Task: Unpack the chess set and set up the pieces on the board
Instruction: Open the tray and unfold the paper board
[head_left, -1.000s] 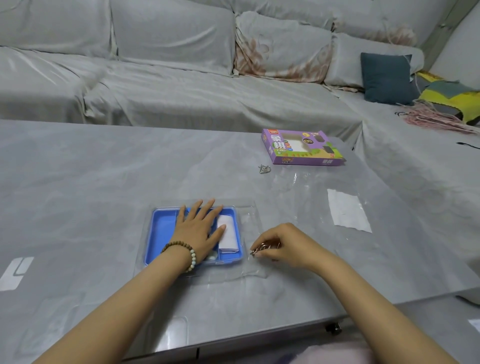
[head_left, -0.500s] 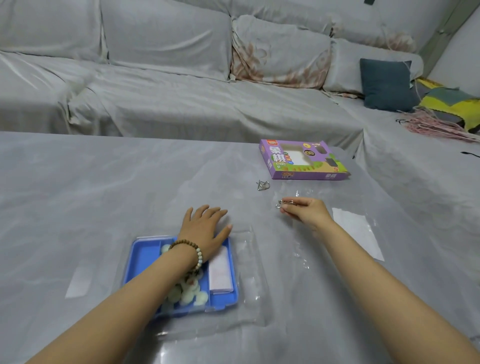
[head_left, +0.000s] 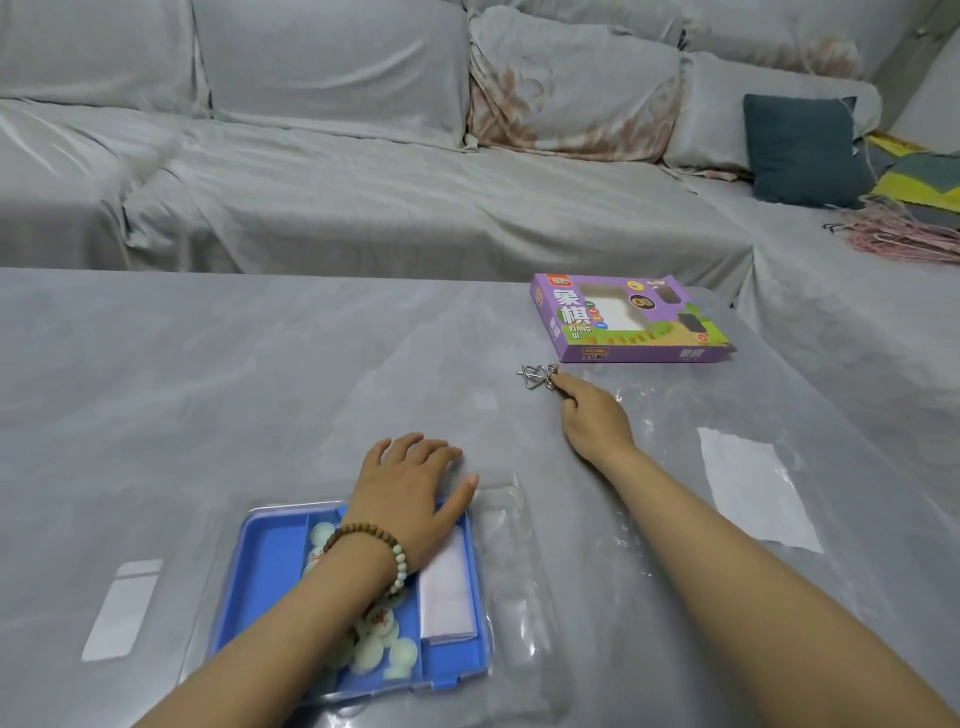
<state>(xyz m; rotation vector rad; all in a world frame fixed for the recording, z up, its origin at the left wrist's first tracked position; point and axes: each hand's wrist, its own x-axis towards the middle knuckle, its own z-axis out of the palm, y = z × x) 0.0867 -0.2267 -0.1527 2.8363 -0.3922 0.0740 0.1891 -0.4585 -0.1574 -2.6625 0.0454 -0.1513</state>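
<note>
A blue tray (head_left: 270, 551) lies on the grey table near me, inside a clear plastic cover (head_left: 519, 597). It holds several pale round chess pieces (head_left: 374, 649) and a folded white sheet (head_left: 447, 592). My left hand (head_left: 410, 488) rests flat on the tray's far edge, fingers spread onto the table. My right hand (head_left: 592, 421) reaches far forward with curled fingers. Its fingertips pinch a small metal wire puzzle (head_left: 552, 370) right against a second wire puzzle (head_left: 531, 376). The purple chess box (head_left: 623, 322) lies just beyond them.
A white paper sheet (head_left: 753, 493) under clear film lies on the table to the right. A white label (head_left: 122, 608) sits at the left. A grey covered sofa (head_left: 363, 182) with a dark cushion (head_left: 800, 150) runs behind the table.
My right hand carried the small wire puzzle from beside the tray forward to the other wire puzzle near the purple box. My left hand slid to the tray's far edge, uncovering the pieces.
</note>
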